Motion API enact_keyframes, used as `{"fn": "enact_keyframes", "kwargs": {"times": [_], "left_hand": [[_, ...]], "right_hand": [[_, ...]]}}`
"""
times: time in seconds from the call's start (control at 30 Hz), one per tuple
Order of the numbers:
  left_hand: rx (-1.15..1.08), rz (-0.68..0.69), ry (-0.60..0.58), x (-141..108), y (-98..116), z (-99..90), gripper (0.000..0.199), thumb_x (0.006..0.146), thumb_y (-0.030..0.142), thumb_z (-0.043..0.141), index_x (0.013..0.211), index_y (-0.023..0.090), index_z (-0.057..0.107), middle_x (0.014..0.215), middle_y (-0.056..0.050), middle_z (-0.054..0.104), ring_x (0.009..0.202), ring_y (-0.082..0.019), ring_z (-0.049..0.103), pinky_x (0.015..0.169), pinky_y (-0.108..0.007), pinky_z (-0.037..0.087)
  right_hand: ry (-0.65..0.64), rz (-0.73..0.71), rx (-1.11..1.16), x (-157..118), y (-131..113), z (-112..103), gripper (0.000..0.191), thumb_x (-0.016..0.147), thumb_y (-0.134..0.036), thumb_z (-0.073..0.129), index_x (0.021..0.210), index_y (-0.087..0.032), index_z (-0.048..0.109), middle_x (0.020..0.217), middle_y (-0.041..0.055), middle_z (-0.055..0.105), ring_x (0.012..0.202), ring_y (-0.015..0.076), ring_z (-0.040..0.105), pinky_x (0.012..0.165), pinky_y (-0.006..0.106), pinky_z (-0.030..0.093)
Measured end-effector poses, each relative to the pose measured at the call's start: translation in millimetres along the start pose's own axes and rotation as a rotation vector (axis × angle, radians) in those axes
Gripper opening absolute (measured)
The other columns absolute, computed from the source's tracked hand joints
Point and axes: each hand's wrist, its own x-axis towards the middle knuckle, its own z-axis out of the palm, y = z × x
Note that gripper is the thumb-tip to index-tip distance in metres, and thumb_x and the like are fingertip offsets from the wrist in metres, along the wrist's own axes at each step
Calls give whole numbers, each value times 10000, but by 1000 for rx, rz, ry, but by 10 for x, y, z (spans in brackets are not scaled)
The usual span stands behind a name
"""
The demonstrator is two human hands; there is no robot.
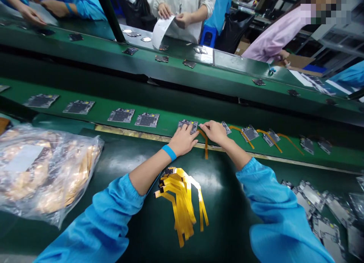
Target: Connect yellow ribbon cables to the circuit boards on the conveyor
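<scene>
My left hand (183,140), with a blue wristband, has its fingers bent down on a circuit board (194,124) on the green belt and holds it. My right hand (214,131) is pinched at the board's right edge, on the upper end of an orange flex cable (206,147). The fingers partly hide that end, and the cable's tail hangs over the belt's near edge. Below my hands, a fanned bunch of yellow flex cables (182,202) lies on the dark green table (224,217).
More boards (147,120) lie along the belt (167,131) to the left. Boards with cables (250,133) lie to the right. A clear plastic bag of cables (45,176) is at left, and stacked boards (327,229) are at lower right. Co-workers (182,13) stand beyond a second belt.
</scene>
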Motion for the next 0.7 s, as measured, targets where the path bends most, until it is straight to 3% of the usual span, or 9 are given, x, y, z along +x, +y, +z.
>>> {"fn": "enact_keyframes", "kwargs": {"times": [0.1, 0.23, 0.4, 0.53, 0.7], "left_hand": [[-31, -4, 34, 28, 19, 50, 391, 978, 390, 571, 1317, 205, 633, 1365, -201, 541, 1166, -364, 495, 948, -502, 442], [-46, 11, 89, 66, 59, 119, 365, 963, 392, 591, 1283, 221, 638, 1303, -185, 567, 1131, -359, 495, 934, -507, 436], [-75, 50, 93, 47, 66, 136, 340, 958, 391, 592, 1254, 238, 657, 1327, -174, 556, 1162, -364, 486, 938, -507, 437], [-164, 124, 128, -31, -11, 113, 288, 976, 337, 554, 1206, 225, 687, 1330, -154, 562, 1239, -342, 476, 968, -479, 451], [-285, 79, 297, -87, -83, 88, 275, 1013, 277, 456, 1022, 186, 715, 1054, -106, 623, 1016, -247, 546, 935, -405, 485]], "right_hand": [[-3, -78, -23, -2, -4, -12, 386, 1049, -430, 435, 1013, -258, 779, 1105, 68, 756, 980, 224, 682, 722, 273, 414], [-55, -58, 0, 9, 10, -3, 205, 1001, -382, 574, 1034, -266, 740, 1017, 29, 771, 943, 216, 687, 705, 273, 400], [-62, -31, -52, -34, 129, -22, 207, 1005, -387, 579, 991, -252, 735, 983, 41, 771, 925, 222, 687, 704, 283, 392], [5, -53, -34, -116, 242, -39, 197, 998, -379, 591, 974, -249, 738, 994, 34, 762, 913, 205, 676, 703, 274, 390], [-13, -237, -49, -213, 271, -17, 170, 991, -371, 621, 983, -246, 736, 1034, 30, 739, 925, 194, 673, 730, 274, 398]]}}
